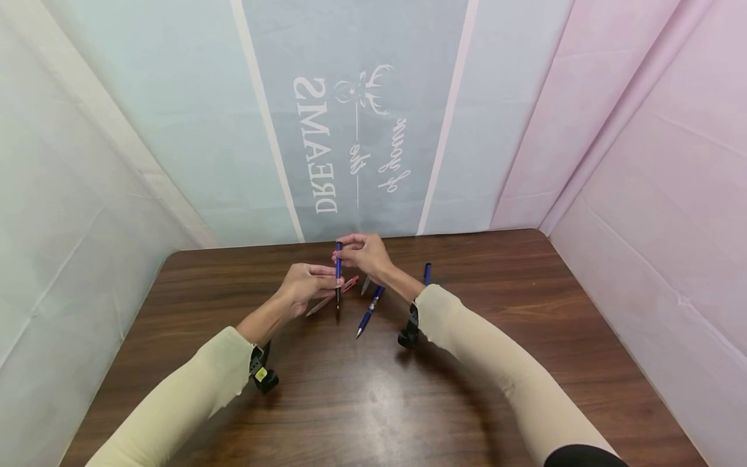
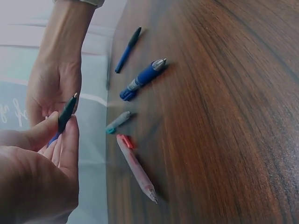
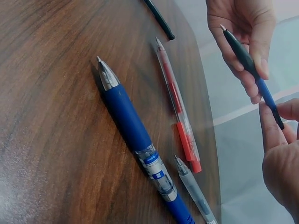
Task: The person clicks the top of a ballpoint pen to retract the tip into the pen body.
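A blue pen with a black grip [image 1: 338,263] is held upright between both hands, tip down, above the far part of the table. My left hand [image 1: 303,285] pinches it at the lower part between thumb and fingers; in the left wrist view the dark grip and bare tip [image 2: 68,112] stick out past the fingertips. With thumb and fingers, my right hand [image 1: 364,254] grips the upper end, as the right wrist view shows at the pen's black end [image 3: 279,122]. Beneath the hands lie a clear red pen [image 3: 180,112] and a clear grey pen [image 3: 194,189].
A thick blue pen with a silver tip [image 1: 370,312] lies on the brown wooden table [image 1: 373,402] just right of the hands. Another blue pen [image 1: 428,274] lies beyond the right wrist. A dark pen [image 3: 160,19] shows at the right wrist view's top. Printed cloth [image 1: 362,39] hangs behind.
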### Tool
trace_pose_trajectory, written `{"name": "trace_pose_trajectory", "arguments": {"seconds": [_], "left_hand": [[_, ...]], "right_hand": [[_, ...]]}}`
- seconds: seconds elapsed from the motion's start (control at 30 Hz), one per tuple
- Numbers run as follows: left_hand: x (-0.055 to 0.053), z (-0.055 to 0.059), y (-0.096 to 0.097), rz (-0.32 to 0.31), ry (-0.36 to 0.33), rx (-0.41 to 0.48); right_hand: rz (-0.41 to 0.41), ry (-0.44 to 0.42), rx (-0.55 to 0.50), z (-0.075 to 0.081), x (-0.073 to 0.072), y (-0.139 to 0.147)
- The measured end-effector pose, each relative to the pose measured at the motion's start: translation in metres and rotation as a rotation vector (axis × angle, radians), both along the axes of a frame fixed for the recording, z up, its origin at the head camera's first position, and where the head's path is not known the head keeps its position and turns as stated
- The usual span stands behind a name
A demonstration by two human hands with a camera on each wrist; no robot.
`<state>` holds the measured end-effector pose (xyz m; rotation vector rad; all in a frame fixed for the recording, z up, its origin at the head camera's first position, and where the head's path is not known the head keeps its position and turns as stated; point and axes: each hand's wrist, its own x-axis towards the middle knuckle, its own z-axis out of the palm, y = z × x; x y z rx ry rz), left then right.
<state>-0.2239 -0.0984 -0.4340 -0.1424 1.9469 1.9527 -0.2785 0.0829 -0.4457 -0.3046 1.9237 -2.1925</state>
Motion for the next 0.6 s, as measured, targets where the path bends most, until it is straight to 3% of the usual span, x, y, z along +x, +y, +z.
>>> {"name": "trace_pose_trajectory", "arguments": {"seconds": [0.6], "left_hand": [[0.0028,-0.0035,-0.0054,-0.003,-0.013,-0.001]], "right_hand": [[0.011,-0.016,-0.007,-0.0051,0.0038,-0.0039]]}}
